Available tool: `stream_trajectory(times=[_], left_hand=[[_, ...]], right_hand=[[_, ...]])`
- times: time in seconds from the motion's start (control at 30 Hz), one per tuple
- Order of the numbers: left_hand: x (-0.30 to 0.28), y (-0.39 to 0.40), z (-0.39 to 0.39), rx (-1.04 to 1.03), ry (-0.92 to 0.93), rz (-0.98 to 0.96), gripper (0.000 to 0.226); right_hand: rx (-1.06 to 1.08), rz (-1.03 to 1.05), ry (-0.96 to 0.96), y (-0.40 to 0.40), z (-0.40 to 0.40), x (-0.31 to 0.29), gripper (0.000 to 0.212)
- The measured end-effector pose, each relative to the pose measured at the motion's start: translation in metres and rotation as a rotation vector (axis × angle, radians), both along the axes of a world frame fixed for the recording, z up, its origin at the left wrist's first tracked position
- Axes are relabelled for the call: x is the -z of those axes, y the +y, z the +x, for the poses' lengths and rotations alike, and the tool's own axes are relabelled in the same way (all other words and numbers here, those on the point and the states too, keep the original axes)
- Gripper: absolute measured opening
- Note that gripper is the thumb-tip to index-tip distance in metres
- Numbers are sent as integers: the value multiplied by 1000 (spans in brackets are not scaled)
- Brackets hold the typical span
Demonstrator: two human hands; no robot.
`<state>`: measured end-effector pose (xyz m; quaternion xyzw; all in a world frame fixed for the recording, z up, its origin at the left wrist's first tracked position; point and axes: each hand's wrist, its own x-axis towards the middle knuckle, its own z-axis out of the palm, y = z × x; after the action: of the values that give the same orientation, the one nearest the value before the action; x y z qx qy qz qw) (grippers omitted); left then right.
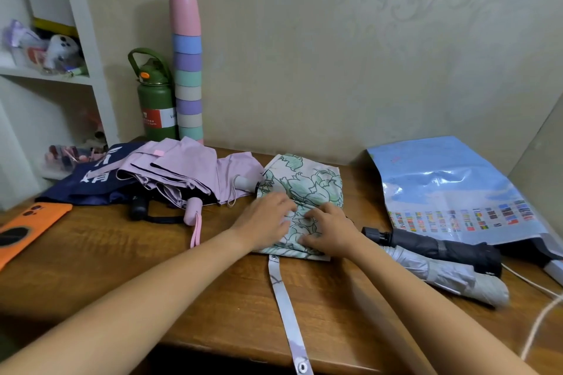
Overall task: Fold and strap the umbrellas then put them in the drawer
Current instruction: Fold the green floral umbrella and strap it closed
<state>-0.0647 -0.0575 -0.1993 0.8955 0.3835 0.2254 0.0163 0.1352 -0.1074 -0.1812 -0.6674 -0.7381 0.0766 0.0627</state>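
A white umbrella with a green leaf print (304,183) lies loosely folded in the middle of the wooden desk (152,277). Both hands are on its near half: my left hand (268,219) rests on the left side, and my right hand (329,231) grips bunched fabric on the right. The umbrella's strap (286,313) lies unfastened toward the desk's front edge, with a snap at its end. An unfolded pink umbrella (189,173) and a navy umbrella (91,179) lie to the left. A black umbrella (441,248) and a grey umbrella (451,277) lie rolled on the right.
A green bottle (155,100) and a tall stack of pastel cups (187,70) stand against the wall. An orange phone (24,228) lies at the left edge. A blue flag-print bag (451,186) sits at the right, with white cables (536,316) beside it. Shelves (61,76) stand at the left.
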Motion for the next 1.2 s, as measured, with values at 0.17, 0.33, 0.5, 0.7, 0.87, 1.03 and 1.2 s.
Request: stream_trajectory(times=[0.17, 0.33, 0.5, 0.7, 0.87, 1.03, 1.2], left_hand=[[24, 3, -4, 19, 316, -231, 62], [19, 3, -1, -33, 373, -305, 68], [23, 2, 1, -55, 354, -284, 69], [26, 1, 1, -69, 343, -267, 70], [25, 0, 1, -64, 336, -274, 70], [26, 0, 0, -68, 336, -279, 70], [22, 0, -1, -86, 309, -309, 76]], right_hand=[[5, -127, -100, -2, -3, -9, 89], [0, -351, -185, 1, -3, 0, 88], [-18, -369, -145, 2, -5, -9, 85], [251, 274, 293, 16, 1, -14, 19], [376, 253, 797, 29, 18, -17, 65], [292, 258, 1031, 23, 27, -18, 74], [149, 223, 981, 6, 25, -20, 71]])
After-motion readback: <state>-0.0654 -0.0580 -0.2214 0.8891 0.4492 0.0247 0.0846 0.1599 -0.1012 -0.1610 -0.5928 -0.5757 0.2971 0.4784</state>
